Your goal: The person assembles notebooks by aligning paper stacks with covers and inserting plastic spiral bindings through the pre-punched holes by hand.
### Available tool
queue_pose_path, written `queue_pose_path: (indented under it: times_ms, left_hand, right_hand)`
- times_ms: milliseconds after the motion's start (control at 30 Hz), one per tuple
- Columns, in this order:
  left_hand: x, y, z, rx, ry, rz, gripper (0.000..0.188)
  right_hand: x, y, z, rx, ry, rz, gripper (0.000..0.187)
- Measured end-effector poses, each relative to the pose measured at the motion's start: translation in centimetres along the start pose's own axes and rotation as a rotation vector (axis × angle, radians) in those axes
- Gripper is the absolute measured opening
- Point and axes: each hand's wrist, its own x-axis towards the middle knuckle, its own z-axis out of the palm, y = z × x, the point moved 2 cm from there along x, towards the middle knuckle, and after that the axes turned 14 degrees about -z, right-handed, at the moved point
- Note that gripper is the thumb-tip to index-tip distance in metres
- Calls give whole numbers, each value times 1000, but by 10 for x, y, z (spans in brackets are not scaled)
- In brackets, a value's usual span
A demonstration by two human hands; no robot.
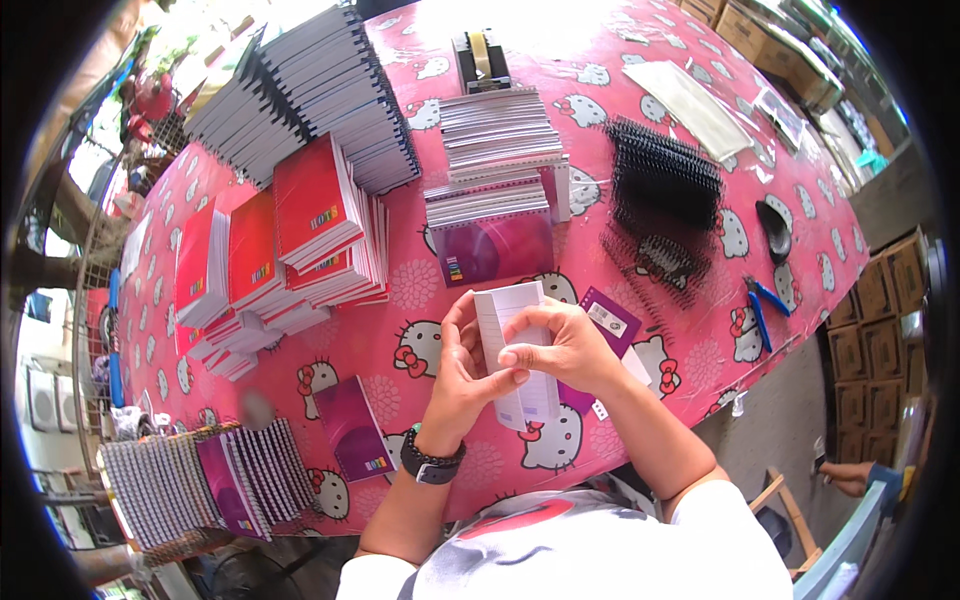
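Between my hands, over the table's near side, is a pad of white lined pages (pixel 507 302), slightly bent. On its left side my left hand (pixel 462 368) grips it, with a watch and beaded bracelet at the wrist. Fingers of my right hand (pixel 565 345) curl around its right edge, and the two thumbs come close together on its face. Purple covers (pixel 606 316) and white sheets lie partly hidden under my right hand and forearm. A purple notebook (pixel 352 428) rests flat to the left of my left wrist.
Beyond my hands stand stacked purple notebooks (pixel 495 245), with red notebooks (pixel 315 200) and tall wire-bound stacks (pixel 335 90) to the left. Black binding coils (pixel 665 180), blue-handled pliers (pixel 766 312) and a tape dispenser (pixel 482 62) lie beyond. Spiral-bound notebooks (pixel 160 490) sit lower left.
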Motion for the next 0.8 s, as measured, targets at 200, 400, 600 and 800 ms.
queue_pose_path:
  times_ms: [200, 400, 600, 800]
  left_hand:
    - [-1, 1, 0, -36, -47, -10, 98]
    - [0, 0, -1, -42, -46, -25, 98]
    - [-1, 4, 0, -4, -42, -18, 97]
    - [-2, 3, -2, 9, -41, -26, 97]
  right_hand:
    - [2, -2, 1, -39, 40, -50, 31]
    - [2, -1, 1, -67, 70, -99, 33]
    - [2, 0, 0, -121, 83, -125, 38]
    - [2, -2, 1, -156, 105, -156, 40]
